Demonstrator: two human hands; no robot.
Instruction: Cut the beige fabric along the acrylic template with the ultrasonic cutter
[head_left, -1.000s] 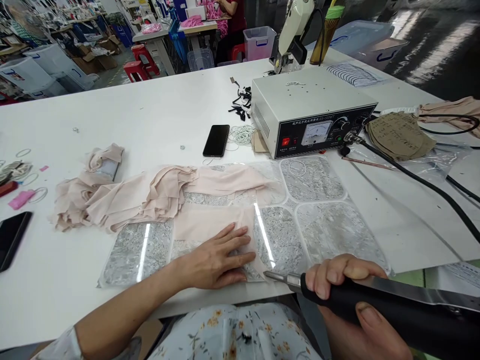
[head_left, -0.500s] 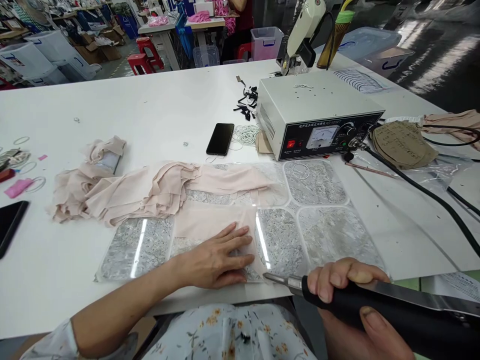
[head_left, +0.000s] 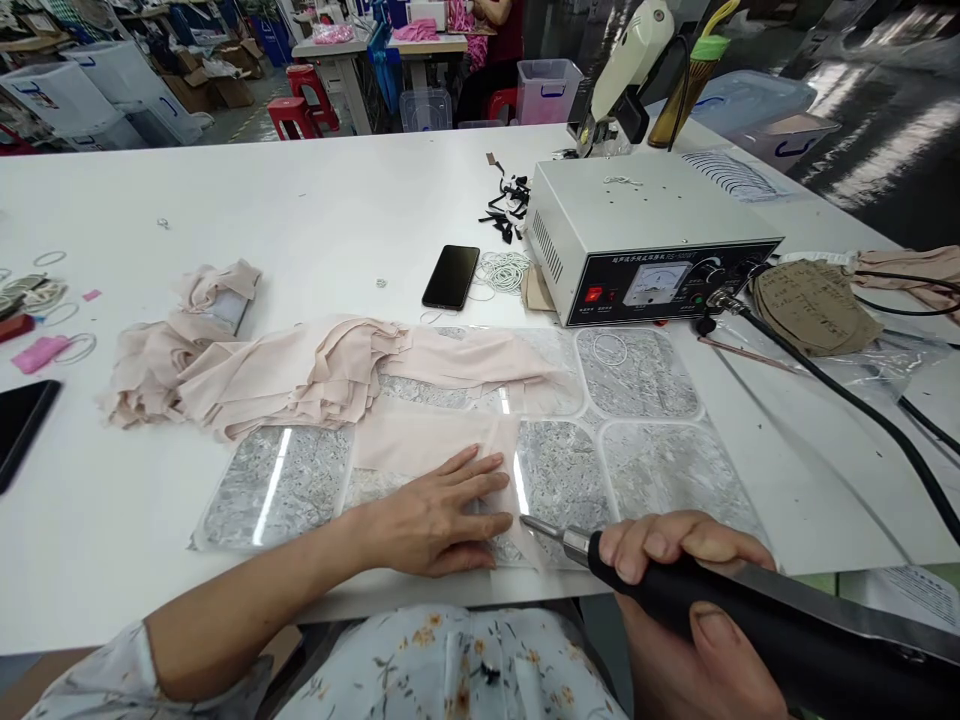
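My left hand (head_left: pixel 446 515) lies flat, fingers spread, on a piece of thin pale pink fabric (head_left: pixel 420 440) over a marble-patterned mat (head_left: pixel 649 465). Wrapped in my right hand (head_left: pixel 690 570) is a handheld ultrasonic welder (head_left: pixel 750 610) with a thick black handle. Its pointed metal tip (head_left: pixel 541 525) is at the fabric's right edge, close to my left fingertips; whether it presses down I cannot tell. Behind my left hand, a bunched strip of the same pink fabric (head_left: pixel 300 375) stretches leftward across the mat.
A control box (head_left: pixel 660 230) with a dial stands at the back right, and a black cable (head_left: pixel 847 385) runs from it. A phone (head_left: pixel 451 277) and white elastic loops (head_left: pixel 504 270) lie beside it. Brown card patterns (head_left: pixel 814 308) are at right. Another phone (head_left: pixel 22 430) sits at far left.
The welder's tip has moved up and slightly left along the fabric's edge, nearer my left fingertips. My left hand stays flat on the fabric. The view has shifted slightly.
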